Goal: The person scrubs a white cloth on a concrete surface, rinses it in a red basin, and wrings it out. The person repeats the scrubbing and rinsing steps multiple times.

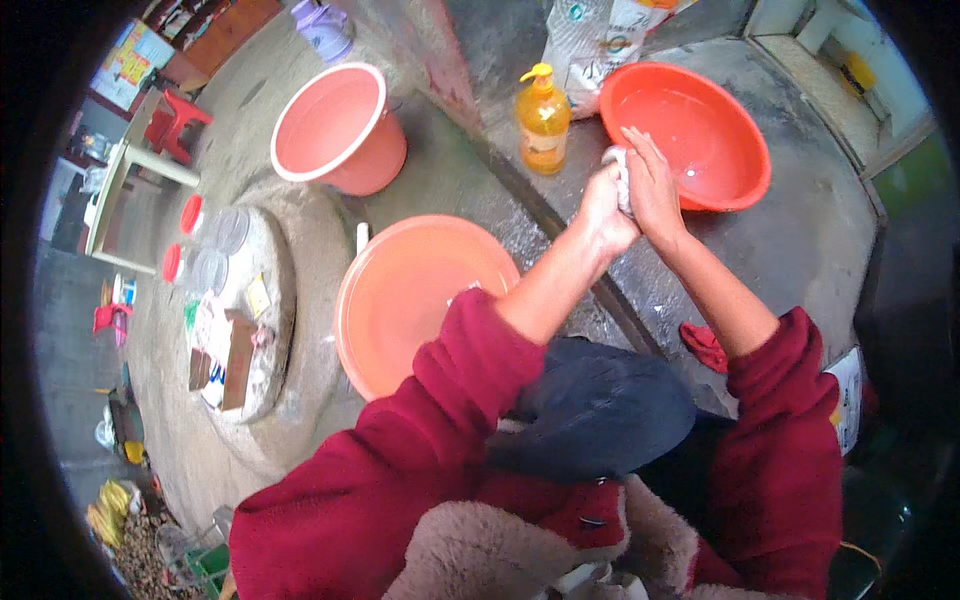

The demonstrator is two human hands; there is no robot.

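Note:
A small wrung white cloth point(622, 182) is pressed between my two hands. My left hand point(606, 204) grips it from the left. My right hand point(654, 184) lies flat against its right side, fingers straight and pointing away from me. Both hands are at the near left rim of a red plastic basin point(724, 127), which holds some clear liquid. Left of that basin stands a pump bottle point(543, 127) of yellow-orange liquid. Beyond my left forearm sits a wide peach-coloured plastic basin point(405, 300); my sleeve hides part of it.
A pink bucket point(375, 157) stands farther left. White printed sacks point(592, 56) lean behind the bottle. A red cloth point(702, 346) lies by my right forearm. A raised stone slab point(274, 360) holds jars and an opened cardboard box point(238, 360). A groove point(626, 315) crosses the wet concrete floor.

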